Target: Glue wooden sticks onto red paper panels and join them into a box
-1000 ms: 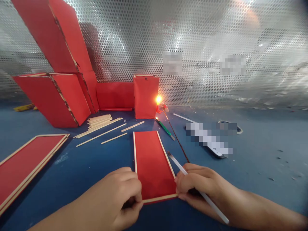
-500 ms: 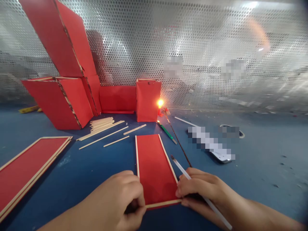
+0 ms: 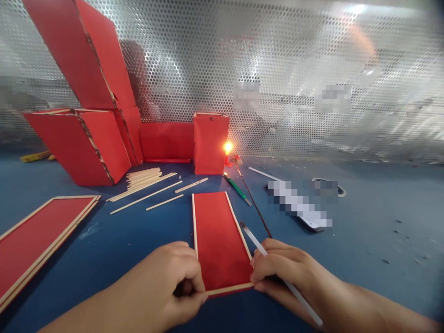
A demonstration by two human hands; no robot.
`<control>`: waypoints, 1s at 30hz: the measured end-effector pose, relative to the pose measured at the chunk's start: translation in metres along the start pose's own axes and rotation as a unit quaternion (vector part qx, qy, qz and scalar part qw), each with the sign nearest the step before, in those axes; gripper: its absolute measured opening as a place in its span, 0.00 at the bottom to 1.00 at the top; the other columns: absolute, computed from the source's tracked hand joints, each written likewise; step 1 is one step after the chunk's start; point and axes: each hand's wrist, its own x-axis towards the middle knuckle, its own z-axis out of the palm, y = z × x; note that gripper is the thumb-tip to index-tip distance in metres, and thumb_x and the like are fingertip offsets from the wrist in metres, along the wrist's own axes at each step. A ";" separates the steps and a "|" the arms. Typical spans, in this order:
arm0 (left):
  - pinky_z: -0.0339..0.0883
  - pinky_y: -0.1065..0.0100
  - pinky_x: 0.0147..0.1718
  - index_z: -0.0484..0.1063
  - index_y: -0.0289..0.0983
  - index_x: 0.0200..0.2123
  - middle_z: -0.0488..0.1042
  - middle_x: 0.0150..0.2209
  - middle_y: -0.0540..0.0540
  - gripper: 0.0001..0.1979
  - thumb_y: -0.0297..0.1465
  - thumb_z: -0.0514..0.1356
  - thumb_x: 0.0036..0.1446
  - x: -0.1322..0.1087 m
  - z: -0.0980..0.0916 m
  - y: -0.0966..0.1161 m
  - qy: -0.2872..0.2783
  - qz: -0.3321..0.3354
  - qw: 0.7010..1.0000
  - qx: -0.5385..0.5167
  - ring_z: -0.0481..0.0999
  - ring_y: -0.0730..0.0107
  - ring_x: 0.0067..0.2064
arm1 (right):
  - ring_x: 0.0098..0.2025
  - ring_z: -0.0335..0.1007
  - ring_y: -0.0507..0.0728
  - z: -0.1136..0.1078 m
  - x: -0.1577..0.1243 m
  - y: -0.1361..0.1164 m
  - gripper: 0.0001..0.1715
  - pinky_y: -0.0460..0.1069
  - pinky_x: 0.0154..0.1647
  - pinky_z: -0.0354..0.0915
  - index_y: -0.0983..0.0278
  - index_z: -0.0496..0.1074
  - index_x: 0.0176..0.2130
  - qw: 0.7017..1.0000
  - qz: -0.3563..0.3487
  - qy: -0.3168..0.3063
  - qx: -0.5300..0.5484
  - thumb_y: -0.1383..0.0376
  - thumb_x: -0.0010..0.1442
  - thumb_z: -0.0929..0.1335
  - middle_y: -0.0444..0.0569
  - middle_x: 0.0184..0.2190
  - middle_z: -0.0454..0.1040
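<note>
A red rectangular panel (image 3: 222, 240) lies in front of me, edged with thin pale wooden sticks. My left hand (image 3: 183, 282) is closed, thumb and finger pinching its near left corner, at the end of the near stick (image 3: 229, 290). My right hand (image 3: 289, 277) is closed at the near right corner, fingertips pressed there. Across that hand lies a translucent white glue stick (image 3: 255, 240) with a charred tip, held between the fingers. Beyond the right hand, a thin dark rod (image 3: 255, 206) reaches back toward a lit red candle (image 3: 228, 159).
Red box shapes (image 3: 72, 148) stand at the back left, beside a smaller red box (image 3: 211, 144). Loose wooden sticks (image 3: 144, 182) and a green-handled knife (image 3: 237, 188) lie behind the panel. Framed red panels (image 3: 45, 236) are at left, a phone (image 3: 308, 215) at right. A perforated metal screen (image 3: 287, 60) rises behind.
The whole view has shifted slightly, so things appear a little further left. Both hands stay at the panel's near corners, and the right still holds the glue stick.
</note>
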 end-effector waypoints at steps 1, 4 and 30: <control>0.59 0.72 0.30 0.72 0.38 0.23 0.72 0.25 0.53 0.08 0.23 0.61 0.52 0.000 0.000 0.000 -0.003 -0.005 1.000 0.001 0.70 0.72 0.30 | 0.31 0.67 0.52 0.000 0.000 0.000 0.10 0.44 0.30 0.65 0.63 0.70 0.35 1.000 -0.001 0.002 -0.002 0.77 0.64 0.66 0.45 0.28 0.73; 0.59 0.71 0.30 0.70 0.38 0.24 0.72 0.26 0.54 0.07 0.23 0.60 0.52 0.000 -0.001 0.001 -0.009 -0.015 1.000 0.008 0.70 0.72 0.31 | 0.31 0.68 0.53 -0.001 0.001 -0.002 0.09 0.45 0.30 0.66 0.63 0.71 0.37 1.000 -0.005 0.011 -0.015 0.76 0.64 0.66 0.46 0.28 0.73; 0.63 0.68 0.33 0.68 0.41 0.32 0.72 0.31 0.52 0.08 0.29 0.53 0.65 -0.004 -0.006 -0.003 0.016 -0.008 0.999 -0.027 0.70 0.69 0.33 | 0.41 0.79 0.53 0.004 -0.008 0.010 0.22 0.46 0.44 0.75 0.60 0.65 0.53 0.990 -0.034 0.131 -0.046 0.75 0.61 0.67 0.47 0.40 0.80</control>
